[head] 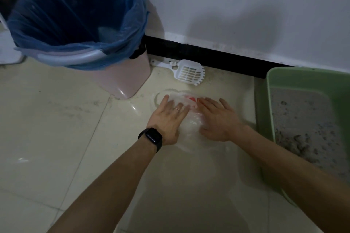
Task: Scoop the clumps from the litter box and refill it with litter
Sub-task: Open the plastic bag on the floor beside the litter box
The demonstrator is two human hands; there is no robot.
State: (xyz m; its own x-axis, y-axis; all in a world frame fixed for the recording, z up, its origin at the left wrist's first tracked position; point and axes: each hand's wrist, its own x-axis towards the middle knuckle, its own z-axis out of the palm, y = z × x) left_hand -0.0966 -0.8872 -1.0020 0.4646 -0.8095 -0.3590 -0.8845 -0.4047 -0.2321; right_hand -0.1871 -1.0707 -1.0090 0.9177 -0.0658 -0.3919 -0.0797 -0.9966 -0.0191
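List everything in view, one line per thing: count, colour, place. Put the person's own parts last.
waste bin: one, pink, on the floor at upper left
bin liner: one, blue, folded over the bin's rim
scoop: one, white, slotted, on the floor by the baseboard
baseboard: one, black, at the foot of the white wall
litter box: one, green, at the right edge
litter: grey with dark clumps, inside the litter box
plastic bag: one, clear with red print, flat on the floor
floor: cream tiles
watch: one, black, on the left wrist
left hand: flat on the bag
right hand: flat on the bag
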